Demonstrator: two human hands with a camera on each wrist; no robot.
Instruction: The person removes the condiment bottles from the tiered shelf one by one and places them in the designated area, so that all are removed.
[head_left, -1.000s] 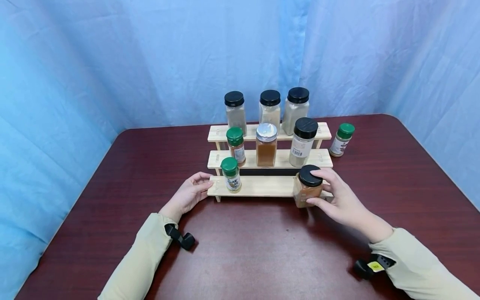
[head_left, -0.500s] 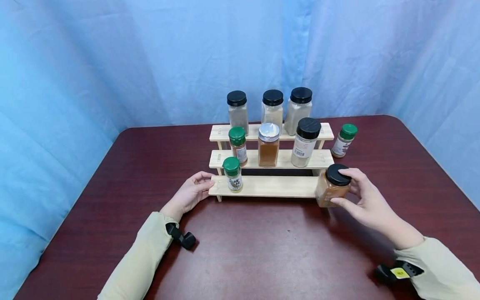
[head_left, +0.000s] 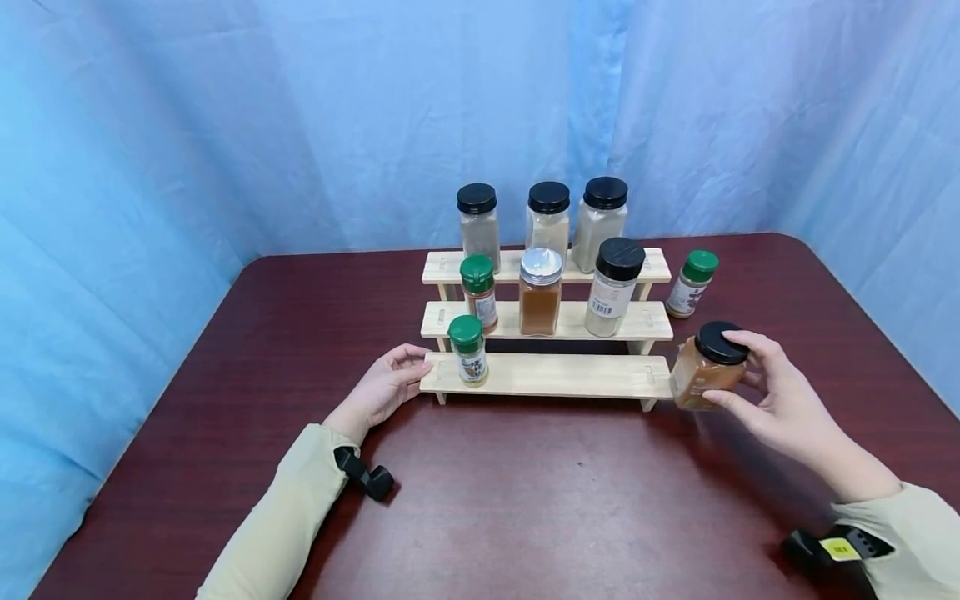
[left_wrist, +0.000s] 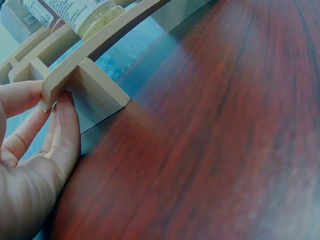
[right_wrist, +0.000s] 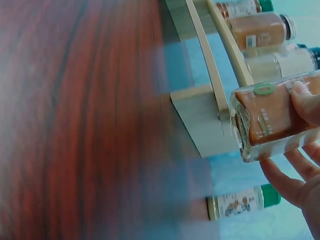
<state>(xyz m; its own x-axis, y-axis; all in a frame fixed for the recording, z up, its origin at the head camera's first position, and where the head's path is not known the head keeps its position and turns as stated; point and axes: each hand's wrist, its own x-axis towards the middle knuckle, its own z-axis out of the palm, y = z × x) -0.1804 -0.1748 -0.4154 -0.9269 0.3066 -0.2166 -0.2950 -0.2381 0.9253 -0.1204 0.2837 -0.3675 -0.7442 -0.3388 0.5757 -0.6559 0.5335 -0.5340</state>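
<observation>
My right hand (head_left: 791,412) grips a square glass spice jar (head_left: 699,379) with a black lid and orange-brown powder inside. The jar tilts slightly, just off the right end of the lowest step of a three-tier wooden spice rack (head_left: 562,375). Its glass base (right_wrist: 242,127) shows above the table in the right wrist view. At the opposite end, my left hand (head_left: 378,390) pinches the tip of that same step between thumb and fingers, as the left wrist view shows. A small green-capped shaker (head_left: 469,354) stands near the left end of this step.
On the middle step stand a green-capped shaker (head_left: 481,296), a silver-lidded jar (head_left: 540,304) and a black-capped bottle (head_left: 613,292). Three black-lidded jars, one a grey jar (head_left: 480,233), fill the top step. Another green-capped shaker (head_left: 686,292) is on the table (head_left: 525,500) right of the rack.
My right hand has carried the brown-powder jar rightward, from over the bottom step's right part to beyond its end. My left hand keeps its hold on the rack.
</observation>
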